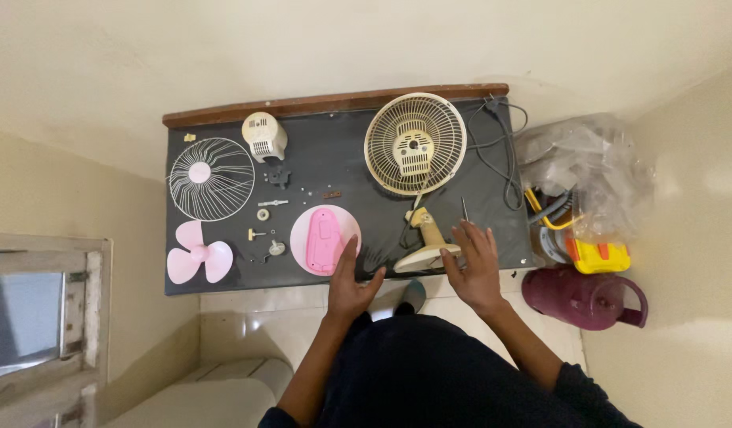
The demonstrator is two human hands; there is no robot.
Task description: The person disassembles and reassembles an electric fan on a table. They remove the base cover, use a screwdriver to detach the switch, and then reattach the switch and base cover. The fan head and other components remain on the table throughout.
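Fan parts lie spread over a dark table [223,289]. Going left to right: a pink fan blade [198,255] sits at the near left corner, under a white wire grille [211,178]. Small screws and bits [264,226] come next. Then a pink round base [324,239]. The left hand [351,285] is open, fingers spread, resting at the table's near edge just beside that base, holding nothing. The right hand [475,265] is open too, fingers on the cream fan stand [429,246]; it grips nothing that I can see. A cream fan head [415,144] lies behind it.

The stand sits right at the edge, so a bump could knock it off, I think. Small screws could roll away. The most open room is mid-table.
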